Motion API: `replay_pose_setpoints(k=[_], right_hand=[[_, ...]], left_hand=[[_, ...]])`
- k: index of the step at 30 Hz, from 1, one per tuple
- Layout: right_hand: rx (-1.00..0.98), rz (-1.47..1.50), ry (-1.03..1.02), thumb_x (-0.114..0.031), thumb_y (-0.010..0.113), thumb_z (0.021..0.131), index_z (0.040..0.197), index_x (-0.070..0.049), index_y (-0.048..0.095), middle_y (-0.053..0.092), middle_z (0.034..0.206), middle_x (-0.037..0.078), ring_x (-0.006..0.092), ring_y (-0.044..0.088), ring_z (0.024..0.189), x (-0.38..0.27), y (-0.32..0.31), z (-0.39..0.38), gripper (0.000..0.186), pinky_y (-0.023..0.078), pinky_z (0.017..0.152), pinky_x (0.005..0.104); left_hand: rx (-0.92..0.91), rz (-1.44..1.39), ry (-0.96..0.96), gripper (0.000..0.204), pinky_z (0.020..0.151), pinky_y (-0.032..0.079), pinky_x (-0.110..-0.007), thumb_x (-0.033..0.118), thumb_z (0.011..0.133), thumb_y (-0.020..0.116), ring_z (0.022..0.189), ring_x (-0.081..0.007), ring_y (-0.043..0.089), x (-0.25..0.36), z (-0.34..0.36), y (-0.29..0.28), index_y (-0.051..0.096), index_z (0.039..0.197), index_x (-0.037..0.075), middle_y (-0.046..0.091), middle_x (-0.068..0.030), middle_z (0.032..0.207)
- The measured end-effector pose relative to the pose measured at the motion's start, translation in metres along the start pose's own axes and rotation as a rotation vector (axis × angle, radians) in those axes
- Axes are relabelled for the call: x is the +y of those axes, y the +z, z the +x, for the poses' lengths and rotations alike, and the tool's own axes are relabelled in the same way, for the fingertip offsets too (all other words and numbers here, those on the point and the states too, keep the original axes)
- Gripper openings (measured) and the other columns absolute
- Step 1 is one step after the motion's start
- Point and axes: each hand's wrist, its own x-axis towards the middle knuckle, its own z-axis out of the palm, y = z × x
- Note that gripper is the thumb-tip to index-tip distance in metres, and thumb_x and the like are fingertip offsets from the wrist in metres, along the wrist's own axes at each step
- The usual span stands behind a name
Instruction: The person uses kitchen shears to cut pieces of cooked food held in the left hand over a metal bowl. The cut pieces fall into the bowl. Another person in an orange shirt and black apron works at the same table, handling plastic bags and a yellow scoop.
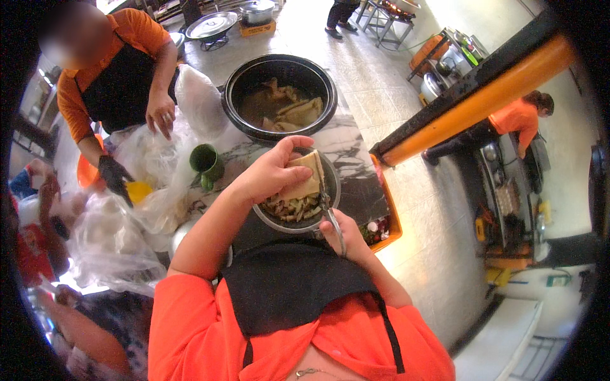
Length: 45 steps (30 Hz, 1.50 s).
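My left hand (pixel 283 170) grips a flat, pale beige slab of food (pixel 304 184), which looks like cooked skin or tripe, over a round metal bowl (pixel 335 187). Cut strips (pixel 289 208) of similar pale food lie in the bowl. My right hand (pixel 348 236) is closed around the handles of metal scissors (pixel 326 200). Their blades point away from me and meet the slab's right edge. Just beyond the bowl stands a large black pot (pixel 230 120), where bigger pale pieces (pixel 300 114) sit in brownish liquid.
A green mug (pixel 206 164) stands on the marble-patterned table (pixel 346 136), left of the bowl. Clear plastic bags (pixel 105 238) crowd the left side. Across there, a co-worker in an orange shirt (pixel 143 32) handles bags, one hand black-gloved (pixel 114 178). An orange crate (pixel 394 222) sits at right.
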Motion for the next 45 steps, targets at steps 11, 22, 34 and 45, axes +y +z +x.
replay_pose_setpoints(k=[11,22,34,45], right_hand=[[-0.017,0.018,-0.004,-0.054,0.047,0.088,0.086,-0.004,0.049,0.049,0.072,0.008,0.0179,0.047,0.068,0.013,-0.001,0.003,0.050,0.042,0.065,0.0318],[-0.117,0.147,-0.005,-0.058,0.042,0.088,0.090,-0.004,0.049,0.050,0.077,0.006,0.0175,0.046,0.072,0.016,0.000,0.002,0.054,0.040,0.067,0.0298],[-0.095,0.084,-0.079,-0.058,0.041,0.088,0.090,-0.003,0.047,0.049,0.075,0.008,0.0208,0.046,0.069,0.005,0.004,0.007,0.054,0.040,0.065,0.0312],[0.007,-0.035,0.004,-0.059,0.045,0.086,0.085,-0.005,0.048,0.048,0.070,0.009,0.0207,0.046,0.064,0.002,0.006,0.003,0.054,0.041,0.061,0.0329]], left_hand=[[-0.057,0.113,0.012,0.054,0.076,0.046,-0.027,0.007,0.079,0.063,0.088,-0.0139,0.055,-0.005,-0.004,0.003,0.037,0.127,0.004,0.058,-0.0096,0.096],[0.243,-0.160,0.153,0.026,0.071,0.045,-0.023,0.014,0.082,0.065,0.081,-0.0101,0.054,-0.002,0.007,-0.022,0.049,0.101,0.004,0.056,-0.0038,0.090],[0.233,-0.180,0.223,0.019,0.068,0.045,-0.022,0.014,0.084,0.062,0.076,-0.0085,0.054,-0.009,0.013,-0.004,0.051,0.097,0.006,0.057,-0.0007,0.086],[0.240,-0.058,0.209,0.019,0.074,0.043,-0.024,0.013,0.084,0.062,0.082,-0.0093,0.053,0.001,0.007,0.002,0.051,0.098,0.006,0.055,-0.0009,0.089]])
